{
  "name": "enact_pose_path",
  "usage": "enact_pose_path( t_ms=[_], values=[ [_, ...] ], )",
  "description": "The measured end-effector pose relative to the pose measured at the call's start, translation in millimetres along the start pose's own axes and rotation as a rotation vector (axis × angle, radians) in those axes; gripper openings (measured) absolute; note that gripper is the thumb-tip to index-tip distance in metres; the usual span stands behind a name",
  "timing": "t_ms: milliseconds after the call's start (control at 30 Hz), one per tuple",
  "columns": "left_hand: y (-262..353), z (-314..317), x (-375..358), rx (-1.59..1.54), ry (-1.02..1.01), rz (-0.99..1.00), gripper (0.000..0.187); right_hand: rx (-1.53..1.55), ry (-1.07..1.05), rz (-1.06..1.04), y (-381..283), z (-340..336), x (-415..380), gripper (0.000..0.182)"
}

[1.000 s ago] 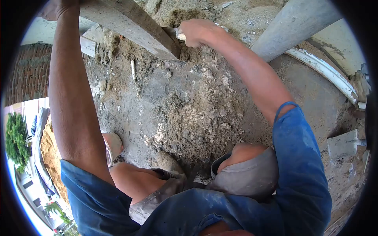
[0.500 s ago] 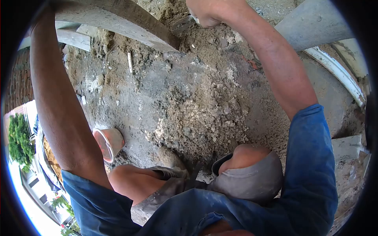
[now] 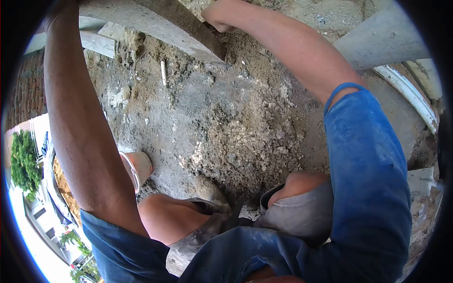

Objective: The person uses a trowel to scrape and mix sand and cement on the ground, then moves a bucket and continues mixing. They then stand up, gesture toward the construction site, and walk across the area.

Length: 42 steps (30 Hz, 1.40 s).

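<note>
My right hand [image 3: 218, 17] is closed at the top of the view, beside the far face of a curved concrete piece [image 3: 165, 30]. The trowel in its grip is now hidden behind the hand and the concrete. Damp grey-brown mortar [image 3: 243, 49] lies on the ground just below this hand. At the upper left, my left hand [image 3: 62, 10] is by the near end of the concrete piece, mostly lost in the dark edge of the picture, with its fingers out of sight.
Crumbled mortar [image 3: 255, 137] covers the ground before my knees. A bucket [image 3: 141, 165] lies tilted near my left knee. A large grey pipe-like column [image 3: 382, 37] stands at the upper right, near a white curved strip [image 3: 408, 94]. A small white stick [image 3: 163, 73] lies on the ground.
My right hand has moved left, closer to the concrete piece, and the trowel blade has gone out of sight. The view has shifted slightly, so the ground and bucket appear further right.
</note>
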<state>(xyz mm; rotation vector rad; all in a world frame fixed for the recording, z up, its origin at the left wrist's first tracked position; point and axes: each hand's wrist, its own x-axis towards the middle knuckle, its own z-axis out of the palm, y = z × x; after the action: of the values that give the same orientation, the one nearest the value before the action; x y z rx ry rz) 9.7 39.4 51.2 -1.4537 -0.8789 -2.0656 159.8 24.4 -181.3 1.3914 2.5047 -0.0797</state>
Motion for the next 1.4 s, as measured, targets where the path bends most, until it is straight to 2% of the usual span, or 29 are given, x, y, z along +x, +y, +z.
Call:
enact_pose_path(
  t_ms=[133, 200, 233, 300, 333, 400, 467, 500, 533, 633, 700, 833, 867, 933, 1000, 1033, 1067, 1100, 1133, 1200, 1233, 1267, 1300, 1367, 1400],
  values=[
    [5, -4, -2, 0.023, -0.014, 0.004, 0.065, 0.004, -0.202, -0.07, 8, 0, -38, 0.031],
    [3, -1, -3, 0.018, -0.012, -0.013, 0.063, -0.204, -0.45, -0.058, 25, -9, -52, 0.028],
    [2, 0, -1, 0.012, -0.008, -0.02, 0.062, -0.209, -0.452, -0.048, 33, -20, -67, 0.028],
    [-2, 1, 1, 0.009, -0.005, -0.021, 0.06, -0.026, -0.275, 0.044, 36, -38, -97, 0.023],
    [-4, 1, 1, 0.009, -0.006, -0.019, 0.059, -0.02, -0.276, 0.04, 35, -39, -94, 0.023],
    [-5, 2, 0, 0.003, -0.005, -0.008, 0.056, 0.111, -0.061, 0.092, 32, -45, -82, 0.02],
    [-5, 1, 2, -0.006, 0.011, 0.013, 0.054, 0.139, 0.059, 0.033, 25, -19, -38, 0.02],
    [-2, 2, 3, -0.015, 0.008, 0.022, 0.053, 0.112, 0.038, 0.014, 19, 3, -17, 0.022],
    [-1, 2, 3, -0.019, 0.015, 0.027, 0.052, 0.093, -0.096, 0.041, 10, 31, 5, 0.021],
    [6, -4, 0, -0.002, 0.01, 0.028, 0.049, 0.038, -0.235, 0.011, 9, 51, -29, 0.025],
    [9, -6, -4, 0.017, -0.006, 0.025, 0.047, -0.02, -0.278, -0.027, 11, 49, -38, 0.027],
    [8, 1, -2, 0.002, 0.008, 0.002, 0.044, -0.148, -0.47, 0.056, 50, -1, -71, 0.023],
    [6, 1, -2, -0.001, 0.011, 0.001, 0.043, -0.146, -0.473, 0.056, 50, -7, -76, 0.023],
    [7, 3, -1, -0.008, 0.021, 0.019, 0.041, 0.137, -0.07, 0.108, 43, -23, -80, 0.023],
    [9, 4, 2, -0.027, 0.054, 0.036, 0.04, 0.03, -0.09, 0.066, 20, 0, -44, 0.027],
    [11, 2, 3, -0.025, 0.07, 0.04, 0.039, 0.152, -0.055, 0.079, 17, 36, -29, 0.031],
    [17, 5, 5, -0.013, 0.093, 0.025, 0.038, 0.117, -0.117, 0.096, 8, 67, -20, 0.036],
    [1, 2, 10, -0.256, 0.073, 0.132, 0.038, 0.073, -0.151, 0.083, 9, 71, -25, 0.034],
    [5, -3, 6, -0.246, 0.065, 0.137, 0.038, 0.027, -0.187, 0.054, 4, 76, -30, 0.032],
    [18, -21, -3, -0.035, -0.083, 0.065, 0.04, -0.124, -0.25, -0.051, 17, 45, -49, 0.034],
    [-18, -10, 15, -0.017, -0.046, -0.012, 0.042, -0.294, -0.367, -0.061, 19, 32, -46, 0.034],
    [-7, -10, 8, -0.024, -0.042, -0.02, 0.042, -0.472, -0.486, -0.055, 29, 17, -45, 0.035],
    [18, -14, -2, -0.008, -0.149, -0.105, 0.042, -0.205, -0.296, -0.058, 46, -18, -72, 0.021],
    [18, -14, -3, 0.007, -0.252, -0.189, 0.042, -0.145, -0.31, -0.01, 51, -44, -67, 0.021],
    [1, -11, 6, -0.02, -0.114, -0.034, 0.042, -0.067, -0.312, 0.032, 50, -51, -61, 0.021]
  ],
)
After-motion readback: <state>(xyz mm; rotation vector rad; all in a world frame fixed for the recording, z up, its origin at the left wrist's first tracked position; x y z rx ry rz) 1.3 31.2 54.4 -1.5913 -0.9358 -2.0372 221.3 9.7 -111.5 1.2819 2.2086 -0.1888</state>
